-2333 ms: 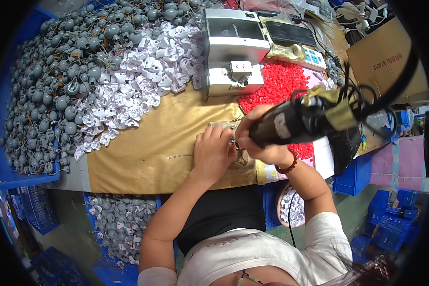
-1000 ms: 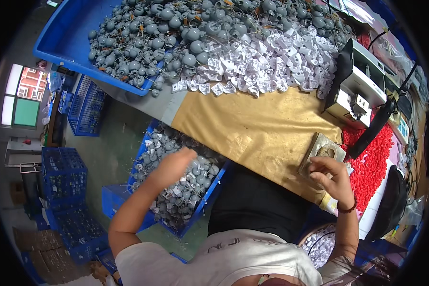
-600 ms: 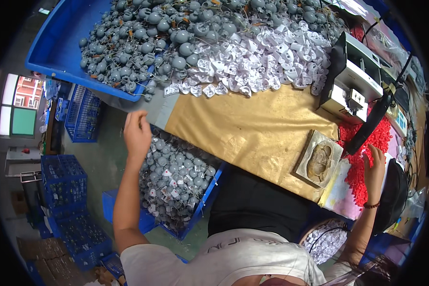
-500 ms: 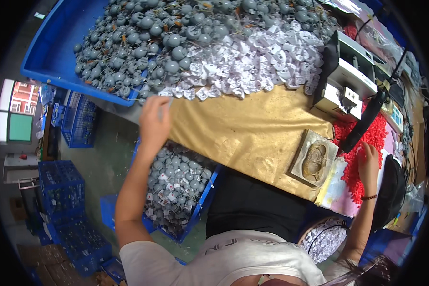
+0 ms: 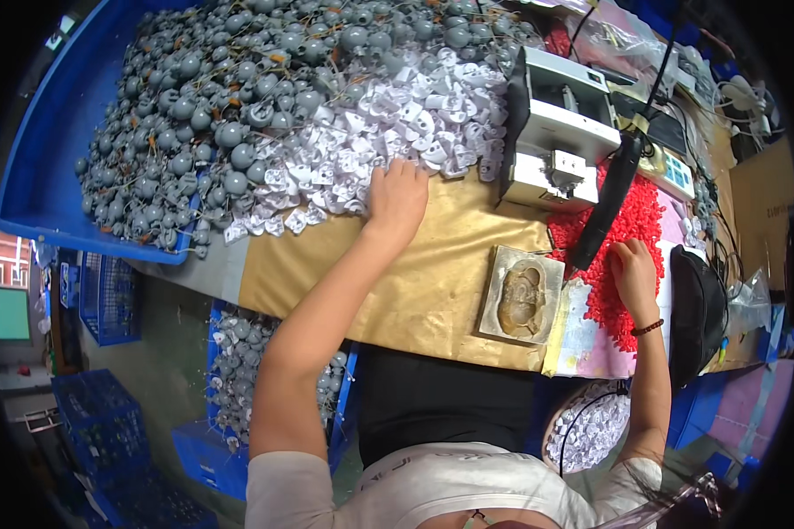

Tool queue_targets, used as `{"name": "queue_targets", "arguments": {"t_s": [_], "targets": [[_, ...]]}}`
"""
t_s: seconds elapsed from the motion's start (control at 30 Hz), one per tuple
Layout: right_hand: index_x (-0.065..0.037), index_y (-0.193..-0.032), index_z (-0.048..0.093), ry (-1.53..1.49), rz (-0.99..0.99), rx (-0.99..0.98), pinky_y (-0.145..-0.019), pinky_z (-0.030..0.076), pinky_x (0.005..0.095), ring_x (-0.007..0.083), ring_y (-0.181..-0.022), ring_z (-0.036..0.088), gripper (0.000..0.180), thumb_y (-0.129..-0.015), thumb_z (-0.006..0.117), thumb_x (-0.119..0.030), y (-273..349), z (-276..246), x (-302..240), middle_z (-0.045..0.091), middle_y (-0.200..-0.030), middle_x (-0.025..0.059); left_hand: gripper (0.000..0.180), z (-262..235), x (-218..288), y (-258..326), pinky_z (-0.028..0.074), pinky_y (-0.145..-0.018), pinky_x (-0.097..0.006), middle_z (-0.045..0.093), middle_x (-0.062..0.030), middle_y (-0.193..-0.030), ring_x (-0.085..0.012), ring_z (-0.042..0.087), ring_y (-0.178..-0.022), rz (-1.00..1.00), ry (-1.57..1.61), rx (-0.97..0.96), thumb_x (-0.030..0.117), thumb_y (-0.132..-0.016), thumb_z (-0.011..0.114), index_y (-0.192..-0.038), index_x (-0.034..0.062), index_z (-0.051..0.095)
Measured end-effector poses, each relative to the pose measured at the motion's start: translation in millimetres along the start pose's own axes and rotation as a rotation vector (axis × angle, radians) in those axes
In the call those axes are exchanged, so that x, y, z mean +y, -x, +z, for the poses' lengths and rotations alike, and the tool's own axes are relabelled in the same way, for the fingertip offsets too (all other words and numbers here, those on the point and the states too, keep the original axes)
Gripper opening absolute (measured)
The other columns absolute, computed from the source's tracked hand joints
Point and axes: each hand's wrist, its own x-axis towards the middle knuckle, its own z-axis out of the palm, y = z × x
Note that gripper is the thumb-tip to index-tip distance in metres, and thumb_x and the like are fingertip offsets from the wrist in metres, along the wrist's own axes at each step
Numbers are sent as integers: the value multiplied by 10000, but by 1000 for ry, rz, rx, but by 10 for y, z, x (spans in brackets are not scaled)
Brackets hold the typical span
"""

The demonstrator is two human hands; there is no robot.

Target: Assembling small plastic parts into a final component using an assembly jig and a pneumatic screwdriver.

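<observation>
My left hand (image 5: 399, 203) reaches over the near edge of a heap of small white plastic parts (image 5: 353, 145). Its fingers are bent together with the tips down among the parts, which hides what they grip. At the right, my right hand (image 5: 637, 278) rests at a pile of small red plastic pieces (image 5: 602, 295), fingers curled inward; whatever is between them is hidden. Between the hands, a square metal block (image 5: 487, 319) with a rounded hollow lies on the gold-coloured table cover (image 5: 397, 282). Left of the white heap are many grey ball-shaped parts (image 5: 229, 134) with thin wires.
A white and black machine (image 5: 560, 123) stands behind the block, with a black arm-like piece (image 5: 610, 203) by the red pile. A blue tray (image 5: 40, 194) sits far left. Below the table are a blue bin (image 5: 205, 454) of grey parts and a round container of white parts (image 5: 595, 428).
My left hand has moved right, from the heap's left end by the blue tray to its middle front edge. My right hand stays at the red pile. The whole view has shifted.
</observation>
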Motion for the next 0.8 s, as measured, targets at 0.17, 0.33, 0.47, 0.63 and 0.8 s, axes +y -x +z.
{"name": "queue_targets", "arguments": {"t_s": [0.17, 0.33, 0.47, 0.63, 0.8], "targets": [[-19, -944, 684, -267, 89, 116, -769, 517, 365, 276, -882, 648, 152, -803, 715, 27, 14, -182, -137, 657, -975, 118, 288, -631, 266, 595, 495, -818, -441, 612, -101, -944, -320, 578, -952, 133, 601, -331, 211, -812, 784, -1027, 60, 668], [-4, -939, 655, -799, 227, 125, -732, 522, 255, 113, -819, 657, 138, -844, 698, 86, 16, -279, -293, 694, -941, 56, 343, -660, 273, 829, 505, -849, -421, 593, -108, -1063, -309, 572, -1003, 142, 646, -289, 227, -835, 780, -1113, 63, 664], [-6, -946, 664, -947, 114, 36, -700, 525, 243, 89, -784, 653, 150, -840, 720, 84, -54, -393, -798, 695, -907, 42, 290, -810, 765, 609, 500, -868, -410, 576, -105, -1069, -308, 557, -1014, 144, 844, -278, 155, -824, 747, -1093, 76, 669], [-18, -892, 675, -831, -281, 33, -674, 539, 315, 221, -774, 672, 192, -762, 790, 64, -115, -448, -1302, 692, -884, 88, 290, -685, 1293, 383, 498, -874, -409, 557, -95, -1053, -302, 540, -1036, 199, 829, -301, 119, -779, 738, -1058, 88, 668], [-61, -954, 667, -594, -530, 90, -701, 486, 369, 256, -852, 637, 266, -727, 797, -17, -66, -169, -1365, 663, -921, 71, 316, -690, 1351, 379, 492, -892, -427, 540, -107, -1080, -316, 532, -1057, 97, 816, -311, 146, -769, 763, -1058, 74, 657]]}}
